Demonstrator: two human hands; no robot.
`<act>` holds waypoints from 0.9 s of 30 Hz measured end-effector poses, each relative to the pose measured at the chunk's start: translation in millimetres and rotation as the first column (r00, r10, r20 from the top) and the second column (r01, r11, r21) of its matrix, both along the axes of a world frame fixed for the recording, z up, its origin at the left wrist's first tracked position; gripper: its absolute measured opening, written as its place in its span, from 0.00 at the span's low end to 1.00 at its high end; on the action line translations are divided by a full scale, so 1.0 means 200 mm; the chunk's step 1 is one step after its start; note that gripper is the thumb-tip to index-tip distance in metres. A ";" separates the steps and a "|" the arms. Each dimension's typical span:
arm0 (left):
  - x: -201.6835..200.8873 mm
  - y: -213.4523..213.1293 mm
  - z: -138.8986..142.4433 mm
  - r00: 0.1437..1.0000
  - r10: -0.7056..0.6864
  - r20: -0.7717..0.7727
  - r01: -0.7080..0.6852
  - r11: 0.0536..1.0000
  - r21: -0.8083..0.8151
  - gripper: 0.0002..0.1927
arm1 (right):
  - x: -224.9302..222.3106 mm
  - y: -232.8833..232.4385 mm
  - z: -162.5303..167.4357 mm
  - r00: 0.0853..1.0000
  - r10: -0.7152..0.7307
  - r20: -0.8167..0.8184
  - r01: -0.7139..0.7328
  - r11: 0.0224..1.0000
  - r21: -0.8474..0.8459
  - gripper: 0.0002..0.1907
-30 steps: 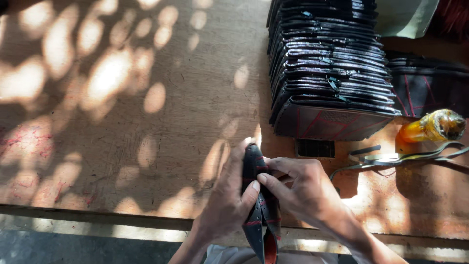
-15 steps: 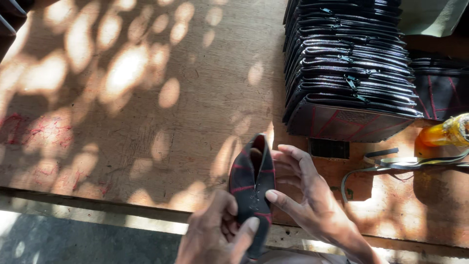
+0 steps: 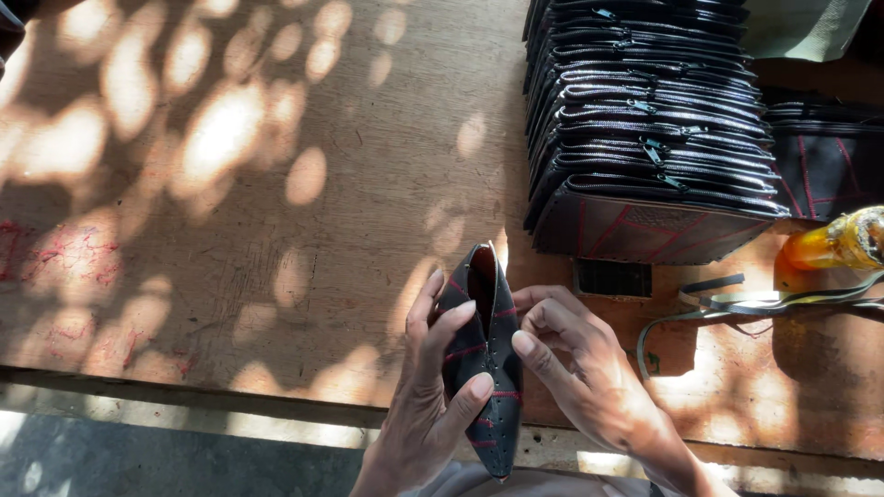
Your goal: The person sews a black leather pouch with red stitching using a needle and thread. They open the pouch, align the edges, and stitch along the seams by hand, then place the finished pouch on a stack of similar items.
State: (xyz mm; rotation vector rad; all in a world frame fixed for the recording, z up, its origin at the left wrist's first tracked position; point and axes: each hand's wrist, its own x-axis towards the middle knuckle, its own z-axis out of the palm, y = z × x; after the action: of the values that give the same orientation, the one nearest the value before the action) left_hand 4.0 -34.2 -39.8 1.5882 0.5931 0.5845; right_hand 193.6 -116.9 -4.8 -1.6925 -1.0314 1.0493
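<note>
A dark leather pouch piece (image 3: 483, 354) with red stitching is held upright over the near edge of the wooden table (image 3: 230, 212). My left hand (image 3: 428, 396) wraps its left side, fingers curled over the front. On the other side, my right hand (image 3: 580, 373) pinches its right edge with thumb and fingertips. The top of the piece gapes slightly open.
A tall stack of black zippered pouches (image 3: 645, 120) lies at the back right. More dark pieces (image 3: 829, 156) sit beside it. An orange bottle (image 3: 833, 244) lies on its side at the right, with a dark strap (image 3: 755, 304) and a small black rectangle (image 3: 612, 276) nearby.
The pouch piece has been turned and raised a little in both hands. My left fingers now lie across its front. The view has shifted slightly left.
</note>
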 end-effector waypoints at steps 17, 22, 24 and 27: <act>0.06 0.00 -0.03 0.998 0.033 -0.048 -0.028 0.995 0.100 0.19 | 0.00 0.08 0.06 0.958 0.092 0.272 -0.097 0.995 0.004 0.13; 0.08 0.00 -0.04 0.999 0.047 0.018 -0.048 0.998 0.049 0.18 | 0.01 0.05 0.06 0.942 0.139 0.307 -0.186 0.974 0.130 0.13; 0.08 0.00 -0.04 0.998 0.047 -0.029 -0.045 0.996 0.073 0.19 | 0.01 0.05 0.06 0.950 0.135 0.283 -0.175 0.977 0.122 0.13; 0.07 0.00 -0.05 0.999 0.050 -0.002 -0.050 0.996 0.069 0.19 | 0.01 0.06 0.05 0.949 0.133 0.287 -0.155 0.986 0.054 0.14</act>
State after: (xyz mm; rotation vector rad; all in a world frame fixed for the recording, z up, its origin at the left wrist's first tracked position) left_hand 18.1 -34.9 -49.9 1.6437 0.6229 0.6452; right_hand 194.8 -104.9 4.9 -1.7594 -1.3790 0.8613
